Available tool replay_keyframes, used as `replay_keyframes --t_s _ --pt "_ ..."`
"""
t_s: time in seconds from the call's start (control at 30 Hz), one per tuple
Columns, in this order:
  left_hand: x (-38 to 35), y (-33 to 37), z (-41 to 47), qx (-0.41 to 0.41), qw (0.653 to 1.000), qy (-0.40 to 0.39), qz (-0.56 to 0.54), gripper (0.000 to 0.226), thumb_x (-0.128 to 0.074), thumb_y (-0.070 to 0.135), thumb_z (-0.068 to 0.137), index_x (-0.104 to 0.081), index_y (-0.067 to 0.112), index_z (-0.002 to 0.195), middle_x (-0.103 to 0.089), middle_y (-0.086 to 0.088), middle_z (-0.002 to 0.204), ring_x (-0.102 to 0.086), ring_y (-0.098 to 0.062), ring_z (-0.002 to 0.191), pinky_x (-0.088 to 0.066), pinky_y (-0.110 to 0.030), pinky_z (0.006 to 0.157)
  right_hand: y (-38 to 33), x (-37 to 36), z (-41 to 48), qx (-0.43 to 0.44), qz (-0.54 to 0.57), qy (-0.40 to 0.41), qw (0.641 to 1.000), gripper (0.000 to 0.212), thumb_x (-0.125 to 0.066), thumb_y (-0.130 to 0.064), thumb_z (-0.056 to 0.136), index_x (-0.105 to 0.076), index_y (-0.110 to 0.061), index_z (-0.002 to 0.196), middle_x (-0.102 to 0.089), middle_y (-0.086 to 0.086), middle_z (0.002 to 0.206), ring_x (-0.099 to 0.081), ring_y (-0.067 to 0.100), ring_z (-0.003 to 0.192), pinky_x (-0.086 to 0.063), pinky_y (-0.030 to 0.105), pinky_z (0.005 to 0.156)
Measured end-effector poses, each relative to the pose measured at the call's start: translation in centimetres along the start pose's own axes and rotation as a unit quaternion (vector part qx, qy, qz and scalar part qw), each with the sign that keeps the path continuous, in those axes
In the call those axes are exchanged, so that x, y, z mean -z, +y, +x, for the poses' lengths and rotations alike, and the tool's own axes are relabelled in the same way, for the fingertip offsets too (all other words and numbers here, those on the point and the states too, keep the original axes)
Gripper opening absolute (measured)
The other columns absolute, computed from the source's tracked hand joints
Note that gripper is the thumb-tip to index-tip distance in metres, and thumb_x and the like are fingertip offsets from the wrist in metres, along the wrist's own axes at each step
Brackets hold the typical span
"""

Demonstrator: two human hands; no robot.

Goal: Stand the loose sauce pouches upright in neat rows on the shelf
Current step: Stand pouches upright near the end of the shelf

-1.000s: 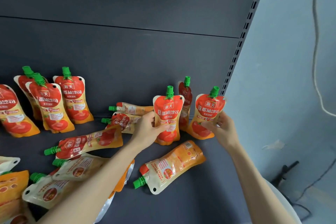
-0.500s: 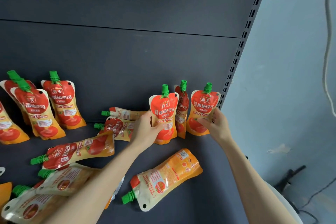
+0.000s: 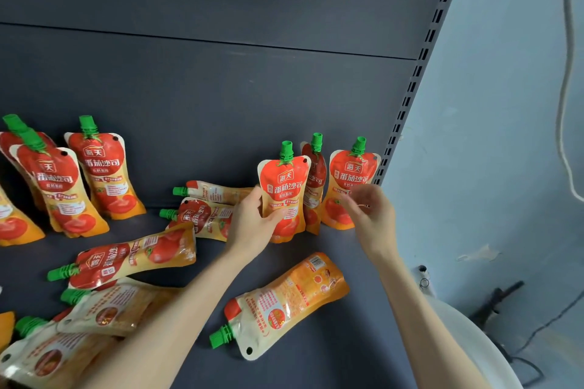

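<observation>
Red-and-orange film, green screw caps: sauce pouches on a dark grey shelf [image 3: 316, 366].

Hands.
- Left hand [image 3: 252, 224]: thumb across the front, fingers curled behind, gripping the front pouch [image 3: 284, 196] at its waist. The pouch is upright with its base on the shelf and its label facing out.
- Right hand [image 3: 373, 215]: motion-blurred, fingers half spread in front of the corner pouch [image 3: 352, 167]. Cannot tell whether it holds, touches or is clear of it.
- Between these two stands an edge-on pouch [image 3: 314, 174], turned sideways and close against both.

Row check: the front pouch stands forward of the other two, so the line is not yet even.

Likely next item (judgement): the lying pouch [image 3: 284, 303], flat, printed back up.
- From the left hand it lies at 5 o'clock; from the right hand, at 7 o'clock.
- Long axis: cap toward 8 o'clock, base toward 2 o'clock.
- The base end is nearer the right hand; the cap end lies just beside the left forearm.
- The left hand is occupied, so the right looks better placed. The pouch would have to swing until its cap points to 12 o'clock.

Remaining: a flat stack [image 3: 205, 218] at the left hand's 9 o'clock, and another flat pouch [image 3: 136, 259] at its 8 o'clock. A standing group [image 3: 104, 174] is farther out at 9 o'clock.
</observation>
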State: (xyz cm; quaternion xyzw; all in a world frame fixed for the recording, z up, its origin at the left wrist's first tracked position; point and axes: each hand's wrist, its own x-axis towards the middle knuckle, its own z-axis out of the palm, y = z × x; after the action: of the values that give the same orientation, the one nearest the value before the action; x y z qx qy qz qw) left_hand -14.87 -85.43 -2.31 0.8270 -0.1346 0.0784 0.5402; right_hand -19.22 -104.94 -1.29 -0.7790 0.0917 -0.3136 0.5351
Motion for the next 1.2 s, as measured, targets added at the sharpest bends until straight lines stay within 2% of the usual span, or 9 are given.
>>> replay_keyframes --t_s 0.07,0.2,0.37,0.53,0.7,0.77,0.9,1.03,1.2 --pt "0.1 0.1 -0.1 -0.004 1.0 0.02 -0.013 0.039 -0.07 0.024 0.081 -0.054 0.016 0.116 -0.064 0.004 0.112 -0.059 -0.007 0.099 -0.051 -0.022 0.077 -0.4 -1.0 -0.2 0.004 -0.017 -0.046 0.999 0.021 -0.07 -0.02 0.082 -0.062 -0.012 0.099 -0.066 -0.005 0.089 -0.063 0.011 0.083 -0.052 0.02 0.07" --pt "0.6 0.0 -0.2 -0.007 0.999 0.029 -0.031 0.039 -0.071 0.024 0.08 -0.054 0.019 0.115 -0.066 0.002 0.11 -0.062 -0.011 0.1 -0.054 -0.03 0.08 -0.7 -2.9 -0.2 0.006 -0.046 -0.074 0.996 0.027 -0.072 -0.025 0.08 -0.065 -0.013 0.104 -0.068 -0.006 0.093 -0.064 0.005 0.084 -0.052 0.014 0.072" --pt "0.6 -0.2 -0.1 0.003 0.999 0.038 -0.032 0.037 -0.072 0.026 0.079 -0.055 0.018 0.112 -0.067 0.001 0.109 -0.063 -0.013 0.099 -0.055 -0.032 0.079 -0.9 -3.8 -0.1 0.008 -0.07 -0.072 0.995 0.013 -0.069 -0.019 0.083 -0.072 -0.014 0.095 -0.072 0.0 0.091 -0.066 0.011 0.082 -0.055 0.03 0.075" --pt "0.2 -0.1 -0.1 -0.007 1.0 0.019 -0.017 0.031 -0.07 0.023 0.081 -0.055 0.015 0.107 -0.065 0.0 0.107 -0.061 -0.011 0.096 -0.048 -0.019 0.072 -0.1 -0.7 -0.5 0.016 -0.065 -0.101 0.993 0.007 -0.065 -0.011 0.085 -0.069 -0.017 0.082 -0.069 -0.005 0.079 -0.061 -0.004 0.069 -0.047 0.012 0.065" --pt "-0.6 0.3 0.9 -0.025 0.999 -0.026 0.003 0.038 -0.07 0.022 0.081 -0.054 0.011 0.114 -0.064 -0.003 0.115 -0.06 -0.017 0.105 -0.052 -0.029 0.081 0.3 3.0 -1.1 -0.009 -0.007 -0.095 0.995 0.013 -0.062 -0.003 0.086 -0.067 -0.014 0.082 -0.068 0.0 0.082 -0.061 -0.004 0.069 -0.047 0.012 0.066" --pt "-0.7 0.3 1.4 -0.028 0.998 -0.049 0.003 0.042 -0.07 0.021 0.081 -0.053 0.012 0.118 -0.063 -0.004 0.118 -0.059 -0.018 0.107 -0.052 -0.033 0.084 0.4 3.3 -1.4 -0.025 0.009 -0.101 0.995 0.005 -0.063 -0.005 0.085 -0.067 -0.008 0.087 -0.068 0.002 0.084 -0.06 -0.007 0.069 -0.046 0.009 0.065" --pt "-0.6 0.1 2.0 -0.022 0.996 -0.08 -0.017 0.044 -0.072 0.017 0.078 -0.051 0.013 0.117 -0.063 -0.005 0.118 -0.06 -0.019 0.108 -0.053 -0.043 0.089 0.8 2.0 -1.8 -0.057 0.017 -0.1 0.993 0.026 -0.074 -0.012 0.077 -0.062 -0.014 0.101 -0.069 0.0 0.096 -0.065 0.012 0.087 -0.053 0.022 0.073" --pt "-0.4 0.3 2.2 -0.018 0.995 -0.093 -0.036 0.042 -0.071 0.013 0.08 -0.051 0.012 0.117 -0.063 -0.005 0.118 -0.061 -0.019 0.108 -0.053 -0.042 0.09 0.8 1.7 -1.4 -0.057 0.016 -0.104 0.993 0.027 -0.073 -0.008 0.077 -0.061 -0.007 0.102 -0.069 0.006 0.1 -0.065 0.023 0.094 -0.054 0.037 0.08" --pt "-0.3 0.1 2.6 -0.015 0.994 -0.095 -0.044 0.04 -0.069 0.01 0.081 -0.051 0.011 0.116 -0.063 -0.005 0.119 -0.06 -0.019 0.109 -0.052 -0.039 0.09 0.3 2.7 -0.8 -0.067 0.011 -0.16 0.985 0.031 -0.069 -0.008 0.081 -0.059 -0.011 0.11 -0.067 0.004 0.106 -0.063 0.018 0.098 -0.051 0.03 0.086"
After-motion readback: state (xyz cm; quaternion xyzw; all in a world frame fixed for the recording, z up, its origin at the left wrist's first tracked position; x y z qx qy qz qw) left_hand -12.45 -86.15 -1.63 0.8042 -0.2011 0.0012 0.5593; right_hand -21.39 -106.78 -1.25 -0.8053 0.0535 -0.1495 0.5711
